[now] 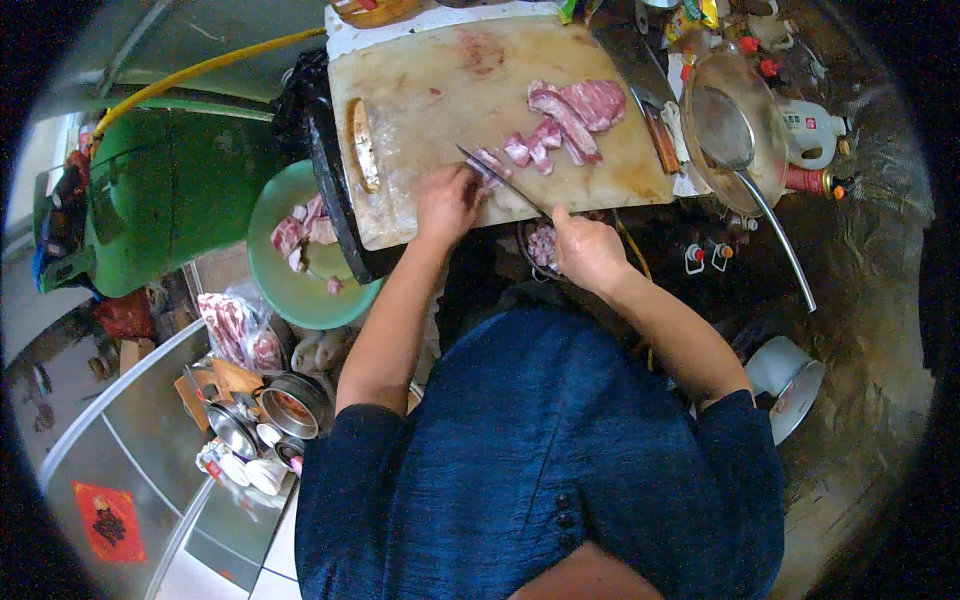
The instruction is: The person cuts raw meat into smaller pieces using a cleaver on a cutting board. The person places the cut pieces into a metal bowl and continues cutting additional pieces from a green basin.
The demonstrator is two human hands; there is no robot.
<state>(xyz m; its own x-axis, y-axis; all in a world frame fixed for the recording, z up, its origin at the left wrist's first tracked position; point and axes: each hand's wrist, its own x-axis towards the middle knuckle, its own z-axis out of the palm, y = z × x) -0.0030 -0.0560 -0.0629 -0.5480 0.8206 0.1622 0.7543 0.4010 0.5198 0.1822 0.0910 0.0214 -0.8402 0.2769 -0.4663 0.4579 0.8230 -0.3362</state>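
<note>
On a worn cutting board (450, 67), my right hand (589, 249) grips a knife (517, 189) by its handle, which the fingers hide. The blade slants up and left across a small piece of raw meat (489, 161). My left hand (448, 202) holds that meat beside the blade, with curled fingertips partly out of sight. To its right lie several cut meat chunks (541, 150), a long strip of raw meat (566, 124) and a thicker slab (596, 103). Below the board's near edge, a bowl of small meat pieces (541, 244) is partly covered by my right hand.
Left of the board, a green basin (270, 262) holds several meat chunks. A bag of meat (240, 334) and pots (292, 405) stand lower left. At right are a cleaver-like tool with a wooden handle (660, 139), a long-handled ladle (776, 232) and a plastic jug (817, 135).
</note>
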